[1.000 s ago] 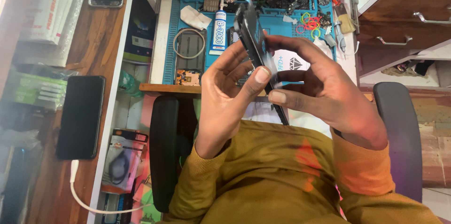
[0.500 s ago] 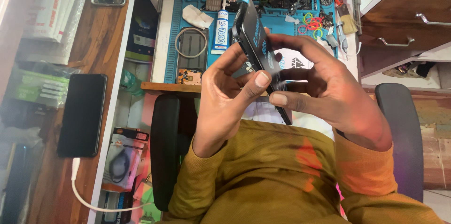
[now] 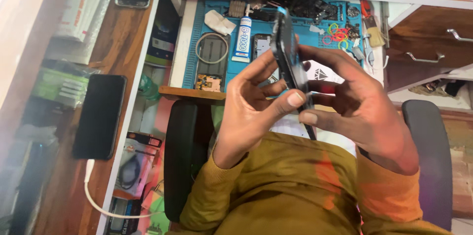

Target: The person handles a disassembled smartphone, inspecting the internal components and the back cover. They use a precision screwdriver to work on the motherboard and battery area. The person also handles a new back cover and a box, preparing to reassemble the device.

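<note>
Both hands hold a dark phone (image 3: 288,60) edge-on above the person's lap, its top end pointing away toward the blue mat (image 3: 197,28) on the table beyond. The left hand (image 3: 251,102) is closed on it, its fingers spread along one flat face and the thumb pressing the near lower edge. The right hand (image 3: 362,102) grips from the other side, its thumb meeting the left thumb at that same lower edge.

The phone looks thin, flat and stiff, and light enough for fingertips alone. Its faces look smooth and probably slick, and glass of this kind is likely fragile, so the narrow side edges seem the safer place to grip, not the broad faces.

Beyond the left hand, a white glue tube (image 3: 243,40) lies on the mat. Far to the left of both hands, another black phone (image 3: 100,115) lies flat with a white cable (image 3: 98,205) at its near end.
</note>
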